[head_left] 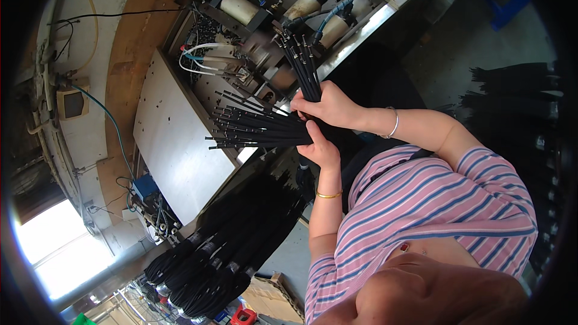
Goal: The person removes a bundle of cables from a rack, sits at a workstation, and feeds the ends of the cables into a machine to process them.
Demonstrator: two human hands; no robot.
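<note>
Only got the head view, so going off that. Left hand [321,149] is closed around a fat fan of black cords [253,127] whose tips splay toward the bench [180,138]. Right hand [337,107] is wrapped round a thinner bunch of black cords [308,79], tips pointing up at the machine [262,48]. The hands are right next to each other.

My main worry is the left bunch: it's spread so wide that a loosened grip could let outer cords slide free. Next, the two bunches sit so close at the fists that strands could cross and tangle when pulled apart.

The thin bunch's tips overlap the machine from this angle. It's blurry in there, so I honestly can't tell if they touch or just hang in front. If they're close, a careless swing could snag them on the hoses [342,0] or fittings. The silver bracelet [394,123] and gold bracelet [329,195] could catch a stray cord too, both being loose hoops near the work.
</note>
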